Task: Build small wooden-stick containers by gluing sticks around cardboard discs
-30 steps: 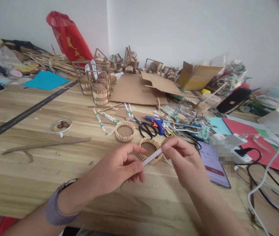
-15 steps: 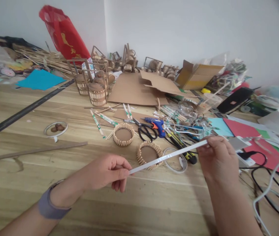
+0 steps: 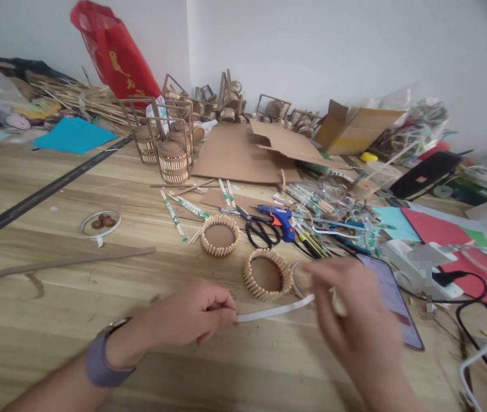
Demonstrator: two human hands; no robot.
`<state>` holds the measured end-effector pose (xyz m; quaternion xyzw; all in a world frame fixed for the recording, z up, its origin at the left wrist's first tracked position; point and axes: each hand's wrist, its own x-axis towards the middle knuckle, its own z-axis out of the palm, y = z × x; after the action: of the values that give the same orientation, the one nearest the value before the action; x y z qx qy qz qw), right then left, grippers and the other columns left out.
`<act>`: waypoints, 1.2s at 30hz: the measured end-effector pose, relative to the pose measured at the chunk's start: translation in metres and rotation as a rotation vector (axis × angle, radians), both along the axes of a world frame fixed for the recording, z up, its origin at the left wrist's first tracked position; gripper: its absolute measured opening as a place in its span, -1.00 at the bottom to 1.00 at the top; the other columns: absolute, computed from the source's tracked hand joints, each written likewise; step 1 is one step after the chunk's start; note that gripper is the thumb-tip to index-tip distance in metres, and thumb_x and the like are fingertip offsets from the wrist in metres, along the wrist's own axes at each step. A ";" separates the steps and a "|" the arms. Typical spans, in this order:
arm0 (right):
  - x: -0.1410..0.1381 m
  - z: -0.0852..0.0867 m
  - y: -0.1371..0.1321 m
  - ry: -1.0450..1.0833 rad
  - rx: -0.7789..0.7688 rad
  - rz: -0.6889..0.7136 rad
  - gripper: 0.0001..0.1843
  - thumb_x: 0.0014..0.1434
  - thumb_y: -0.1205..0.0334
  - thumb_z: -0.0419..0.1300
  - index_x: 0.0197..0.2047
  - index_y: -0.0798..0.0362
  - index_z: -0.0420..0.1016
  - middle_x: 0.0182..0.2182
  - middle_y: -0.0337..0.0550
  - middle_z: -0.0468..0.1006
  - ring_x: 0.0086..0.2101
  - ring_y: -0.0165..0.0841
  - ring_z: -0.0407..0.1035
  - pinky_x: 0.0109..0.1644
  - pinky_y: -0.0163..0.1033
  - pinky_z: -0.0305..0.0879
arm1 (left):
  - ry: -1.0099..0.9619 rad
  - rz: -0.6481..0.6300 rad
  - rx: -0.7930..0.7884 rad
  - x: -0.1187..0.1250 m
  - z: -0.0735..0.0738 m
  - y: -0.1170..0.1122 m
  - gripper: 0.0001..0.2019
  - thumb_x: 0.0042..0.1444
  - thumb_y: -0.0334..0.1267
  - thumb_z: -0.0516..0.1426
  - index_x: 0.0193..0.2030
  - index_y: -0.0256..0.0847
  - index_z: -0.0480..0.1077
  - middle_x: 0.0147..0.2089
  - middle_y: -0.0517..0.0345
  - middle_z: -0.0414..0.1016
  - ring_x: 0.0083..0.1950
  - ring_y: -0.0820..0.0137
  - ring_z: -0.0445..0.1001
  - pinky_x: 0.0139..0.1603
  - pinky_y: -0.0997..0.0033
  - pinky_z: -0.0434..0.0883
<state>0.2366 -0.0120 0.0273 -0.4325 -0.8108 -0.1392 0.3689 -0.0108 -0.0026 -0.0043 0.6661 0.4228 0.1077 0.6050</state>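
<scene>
My left hand (image 3: 198,315) is closed in a pinch on the left end of a thin white strip (image 3: 275,312), low over the wooden table (image 3: 54,320). The strip sags to the right and reaches the fingers of my right hand (image 3: 355,323), which is blurred by motion and seems to grip its other end. Just behind the strip stands a round basket of small sticks (image 3: 268,274) with a cardboard bottom. A second such basket (image 3: 220,234) is further back on the left. A tape ring (image 3: 298,276) lies partly hidden behind my right hand.
Black scissors (image 3: 257,230) and a blue glue gun (image 3: 281,220) lie behind the baskets. A phone (image 3: 391,292) and cables (image 3: 479,320) are on the right. Cardboard sheets (image 3: 243,151), finished stick models (image 3: 170,151), a long black ruler (image 3: 41,197) and a red bag (image 3: 114,54) are further back.
My right hand has come down and left towards the left hand, so the strip, stretched taut before, now hangs shorter and slack near the table. The left hand has hardly moved.
</scene>
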 end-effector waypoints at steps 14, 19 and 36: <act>-0.053 -0.001 -0.031 0.637 -1.928 0.198 -0.60 0.18 -0.22 0.06 -0.28 -0.04 0.18 -0.67 -0.37 0.45 -0.73 -0.55 0.21 -0.66 -0.48 0.10 | -0.063 0.311 0.177 0.002 -0.002 -0.004 -0.56 0.31 0.06 -0.12 -0.51 -0.13 0.18 -0.69 0.37 0.16 -0.63 0.48 0.15 -0.54 0.48 0.13; -0.054 0.001 -0.032 0.754 -1.904 0.138 -0.41 0.01 -0.41 0.10 -0.28 -0.04 0.12 -0.69 -0.39 0.45 -0.73 -0.54 0.26 -0.69 -0.50 0.12 | -0.186 0.211 0.118 0.005 -0.001 -0.007 -0.57 0.26 0.07 -0.03 -0.51 -0.18 0.27 -0.57 0.31 0.25 -0.52 0.47 0.20 -0.49 0.48 0.14; -0.058 -0.034 -0.005 0.867 -1.590 0.308 -0.51 0.08 -0.23 0.25 -0.39 0.04 0.26 -0.65 -0.40 0.42 -0.70 -0.55 0.24 -0.62 -0.43 0.09 | -0.196 0.252 0.017 0.010 -0.007 -0.012 -0.83 0.12 -0.22 0.01 -0.43 -0.20 0.32 -0.54 0.29 0.35 -0.54 0.51 0.27 -0.53 0.54 0.21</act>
<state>0.1785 -0.0172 -0.0063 -0.4606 -0.5071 0.6845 0.2491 -0.0012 -0.0150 -0.0115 0.5992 0.4411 0.2510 0.6192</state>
